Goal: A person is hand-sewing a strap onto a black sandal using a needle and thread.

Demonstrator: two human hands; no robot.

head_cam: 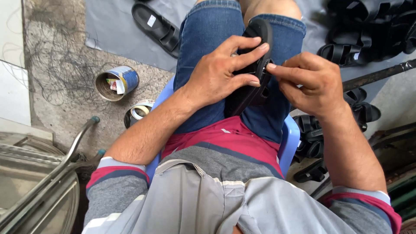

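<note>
I sit on a blue plastic chair (289, 138) and look down at my lap. A black sandal (255, 65) stands on edge between my thighs, its sole turned toward me. My left hand (221, 71) wraps over it from the left, fingers spread across the sole. My right hand (310, 82) comes in from the right and pinches the strap side of the same sandal with thumb and forefinger.
Another black sandal (157, 27) lies on a grey sheet ahead. Piles of black sandals sit at the upper right (368, 34) and beside the chair (312, 138). Two open tins (116, 82) stand on the concrete at left. Metal tubes (47, 182) cross the lower left.
</note>
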